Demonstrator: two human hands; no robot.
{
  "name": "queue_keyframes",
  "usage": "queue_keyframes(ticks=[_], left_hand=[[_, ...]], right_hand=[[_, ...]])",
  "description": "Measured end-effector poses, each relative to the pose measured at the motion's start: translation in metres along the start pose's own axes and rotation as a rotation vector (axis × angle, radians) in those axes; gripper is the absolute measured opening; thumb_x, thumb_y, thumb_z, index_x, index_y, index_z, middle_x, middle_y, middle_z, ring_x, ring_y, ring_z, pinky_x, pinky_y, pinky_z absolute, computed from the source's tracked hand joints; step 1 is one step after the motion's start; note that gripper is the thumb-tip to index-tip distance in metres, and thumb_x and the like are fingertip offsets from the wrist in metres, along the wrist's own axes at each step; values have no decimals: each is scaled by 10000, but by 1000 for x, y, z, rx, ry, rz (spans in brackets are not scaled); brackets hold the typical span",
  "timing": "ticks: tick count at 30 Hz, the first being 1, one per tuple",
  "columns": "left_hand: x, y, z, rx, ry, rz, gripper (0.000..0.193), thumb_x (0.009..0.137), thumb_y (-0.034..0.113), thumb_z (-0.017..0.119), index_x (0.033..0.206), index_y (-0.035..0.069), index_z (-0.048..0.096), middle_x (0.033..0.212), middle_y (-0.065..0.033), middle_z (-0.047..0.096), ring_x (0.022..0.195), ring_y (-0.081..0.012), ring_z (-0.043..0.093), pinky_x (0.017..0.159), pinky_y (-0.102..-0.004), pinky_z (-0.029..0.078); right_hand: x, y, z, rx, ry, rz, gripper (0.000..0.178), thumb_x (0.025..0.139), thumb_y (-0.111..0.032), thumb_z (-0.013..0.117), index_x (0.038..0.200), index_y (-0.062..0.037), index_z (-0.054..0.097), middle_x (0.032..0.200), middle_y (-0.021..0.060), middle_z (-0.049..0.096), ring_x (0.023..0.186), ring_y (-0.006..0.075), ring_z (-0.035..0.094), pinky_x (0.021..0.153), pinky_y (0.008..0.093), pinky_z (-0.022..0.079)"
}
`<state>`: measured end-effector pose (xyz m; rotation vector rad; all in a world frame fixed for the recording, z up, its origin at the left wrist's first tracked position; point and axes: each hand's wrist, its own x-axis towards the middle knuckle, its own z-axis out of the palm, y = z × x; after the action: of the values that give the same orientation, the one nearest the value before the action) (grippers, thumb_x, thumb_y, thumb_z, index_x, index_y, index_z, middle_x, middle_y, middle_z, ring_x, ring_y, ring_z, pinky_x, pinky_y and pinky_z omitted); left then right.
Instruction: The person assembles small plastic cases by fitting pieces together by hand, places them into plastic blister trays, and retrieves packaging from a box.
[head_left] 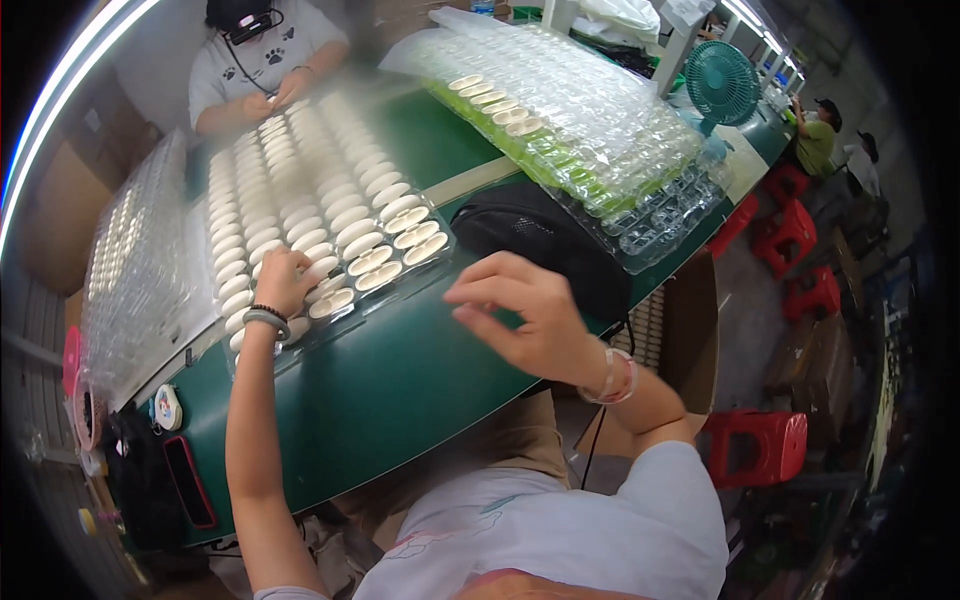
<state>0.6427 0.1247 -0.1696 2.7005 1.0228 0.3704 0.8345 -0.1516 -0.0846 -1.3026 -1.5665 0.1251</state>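
Observation:
A clear plastic tray (440,262) on the table holds many cream-white oval cases (348,216) in rows. Most are closed, while several at the near right end, such as an open case (373,268), show their hollow halves. My left hand (284,280) is over the near rows, fingers bent and closed down on an oval case; its fingertips are partly hidden. To the right of the tray, my right hand (520,308) is raised above the table edge. Its thumb stands apart from its curved fingers, and nothing shows between them.
A black mesh bag (530,235) lies right of the tray. Beyond it are stacked clear trays (600,110) with a green layer, and a green fan (722,84). Another person (265,65) works across the green table (400,370). A phone (190,482) lies left; a red stool (757,448) stands right.

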Motion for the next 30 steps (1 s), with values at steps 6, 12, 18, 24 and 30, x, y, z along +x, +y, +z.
queue_keyframes(ticks=[6, 12, 18, 24, 30], left_hand=[[-7, -15, -16, -231, 261, 35, 197, 757, 81, 671, 919, 0, 592, 869, -107, 633, 784, -247, 602, 726, -321, 472], [-42, 40, -12, -974, 157, -75, 250, 894, 95, 533, 1113, -20, 499, 854, -57, 599, 744, -102, 568, 654, -222, 457], [-74, 50, 2, -1270, 143, -214, 374, 950, 232, 464, 1245, 4, 441, 910, -72, 576, 737, -98, 542, 629, -228, 452], [-85, 54, 6, -1523, 141, -346, 367, 980, 303, 378, 1218, 46, 487, 790, -35, 538, 640, -75, 492, 571, -226, 435], [-89, 50, 10, -1619, 74, -398, 363, 979, 302, 381, 1201, 51, 519, 794, -40, 543, 646, -83, 500, 578, -228, 445]], right_hand=[[76, 73, -103, -707, -56, 118, 143, 806, -157, 583, 896, -88, 670, 842, 107, 607, 826, 285, 599, 748, 371, 475], [125, 198, -117, -950, -227, 110, 164, 799, -169, 598, 928, -94, 665, 948, 106, 587, 987, 272, 541, 832, 345, 444], [143, 208, -115, -1054, -400, 43, 162, 744, -103, 629, 899, -97, 675, 953, 133, 600, 926, 292, 576, 809, 341, 478], [140, 137, -108, 216, -226, 652, 242, 860, -159, 599, 1034, 9, 583, 853, 51, 642, 678, 86, 601, 631, 220, 492], [112, 82, -43, 830, -434, 807, 232, 857, -114, 608, 1049, 14, 579, 856, 77, 639, 685, 107, 614, 635, 229, 508]])
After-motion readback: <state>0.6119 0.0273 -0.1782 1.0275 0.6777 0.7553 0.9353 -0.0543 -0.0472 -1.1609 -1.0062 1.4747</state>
